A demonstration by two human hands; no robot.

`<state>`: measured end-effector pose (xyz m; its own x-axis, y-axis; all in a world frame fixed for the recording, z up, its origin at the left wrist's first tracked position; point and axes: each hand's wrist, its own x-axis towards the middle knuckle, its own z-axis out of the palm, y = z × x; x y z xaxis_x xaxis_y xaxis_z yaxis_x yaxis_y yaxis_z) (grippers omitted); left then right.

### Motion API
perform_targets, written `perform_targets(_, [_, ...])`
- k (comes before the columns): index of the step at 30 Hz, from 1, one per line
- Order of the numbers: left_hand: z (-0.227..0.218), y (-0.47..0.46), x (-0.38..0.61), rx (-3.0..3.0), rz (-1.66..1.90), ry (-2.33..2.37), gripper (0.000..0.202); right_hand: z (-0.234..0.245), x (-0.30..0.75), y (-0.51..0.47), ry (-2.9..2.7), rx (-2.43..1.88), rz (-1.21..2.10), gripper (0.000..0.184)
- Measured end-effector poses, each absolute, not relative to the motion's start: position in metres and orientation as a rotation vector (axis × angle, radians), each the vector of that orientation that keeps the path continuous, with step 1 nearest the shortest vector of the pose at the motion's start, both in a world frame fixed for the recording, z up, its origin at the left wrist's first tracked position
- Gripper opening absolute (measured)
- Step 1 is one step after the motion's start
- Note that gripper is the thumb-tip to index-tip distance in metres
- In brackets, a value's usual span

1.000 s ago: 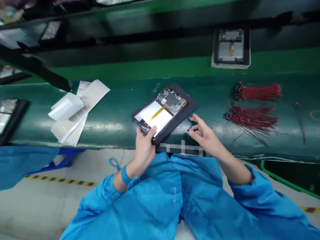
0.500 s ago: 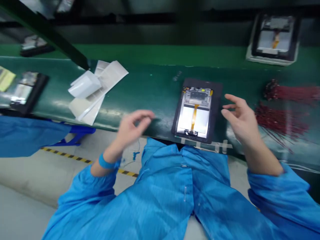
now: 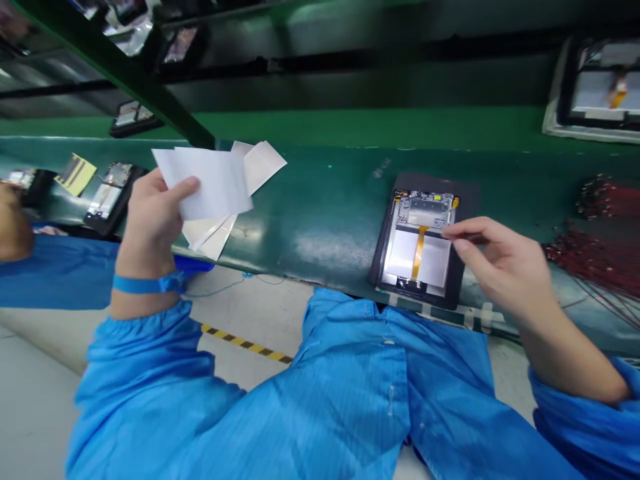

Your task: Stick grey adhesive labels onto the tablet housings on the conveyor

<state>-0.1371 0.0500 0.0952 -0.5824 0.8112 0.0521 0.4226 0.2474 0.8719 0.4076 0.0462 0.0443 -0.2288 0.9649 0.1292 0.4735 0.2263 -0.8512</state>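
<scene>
Your right hand is nearer the opened tablet, which lies right of centre, long axis pointing away from you. Those fingers curl loosely over its right edge; your left hand pinches white film sheets at left.

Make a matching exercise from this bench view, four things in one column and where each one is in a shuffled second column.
Things:
1. left hand
2. right hand
3. opened tablet
4. red wires

Places:
A. heaped at the right of the green bench
B. lying on a black mat
C. holding white sheets
D. fingers over the tablet

Pairs: 1C, 2D, 3B, 4A
</scene>
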Motion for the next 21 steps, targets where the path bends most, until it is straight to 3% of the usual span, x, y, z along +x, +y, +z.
perform_targets(4, [0.111,0.012,-0.076,0.939,1.455,1.367,0.045,0.063,0.350,0.049,-1.966,-0.988,1.202,0.027])
perform_targets(8, [0.091,-0.011,-0.006,0.859,1.426,1.228,0.050,0.066,0.292,0.041,-1.777,-0.601,1.767,0.081])
perform_targets(12, [0.062,-0.020,0.039,0.769,1.308,1.268,0.061,0.061,0.267,0.029,-1.416,-0.503,1.959,0.061])
perform_targets(18, [0.051,-0.046,0.038,1.174,1.585,1.570,0.053,0.055,0.298,0.021,-1.296,-0.754,1.706,0.049])
perform_targets(21, [0.055,-0.066,0.033,1.485,1.562,1.575,0.045,0.049,0.319,0.016,-1.470,-0.797,1.407,0.043])
